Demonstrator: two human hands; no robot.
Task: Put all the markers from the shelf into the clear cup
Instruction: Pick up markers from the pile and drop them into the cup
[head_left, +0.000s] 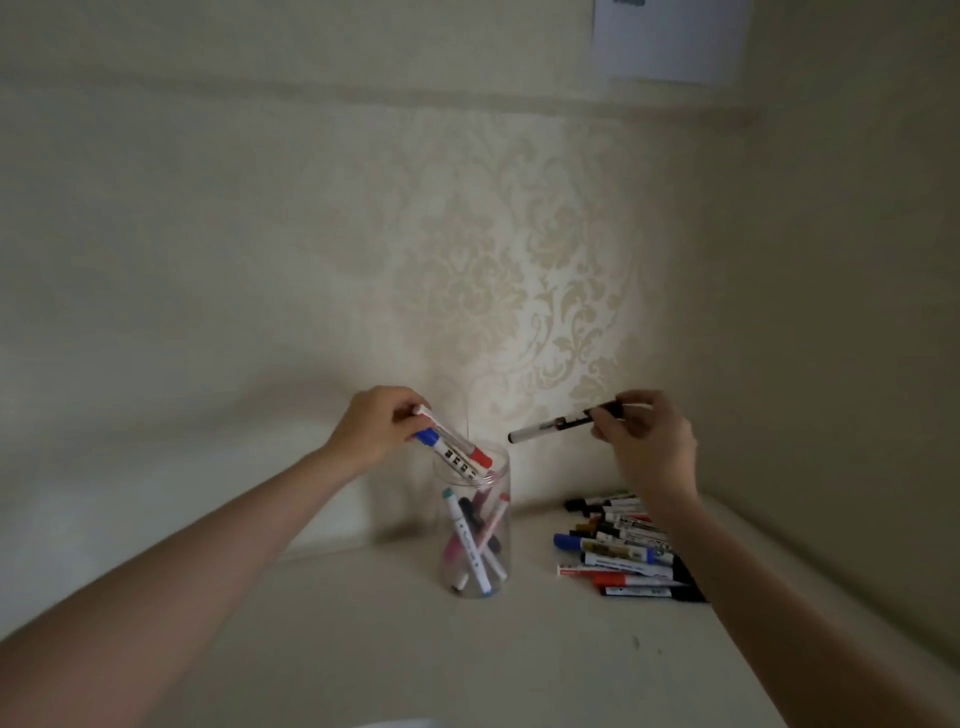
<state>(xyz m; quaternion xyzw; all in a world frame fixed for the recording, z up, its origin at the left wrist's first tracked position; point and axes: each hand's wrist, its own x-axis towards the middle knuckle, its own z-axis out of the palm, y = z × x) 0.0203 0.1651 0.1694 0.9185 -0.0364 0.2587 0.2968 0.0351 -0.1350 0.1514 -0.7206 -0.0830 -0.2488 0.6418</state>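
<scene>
Left hand (376, 423) pinching two markers (452, 449) tilted into clear cup (475, 525) rim just below it, right hand (644, 441) gripping black-and-white marker (563, 423), marker pile (621, 545) beneath its wrist partly hidden by forearm, labels blurred in dim light

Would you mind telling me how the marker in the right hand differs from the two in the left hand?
The right hand pinches one black-capped marker by its dark end, nearly level and clear of the clear cup. The left hand holds two markers, one red-capped, one blue-capped, tilted down with their tips at the cup's rim. All have white barrels and are off the shelf.
</scene>
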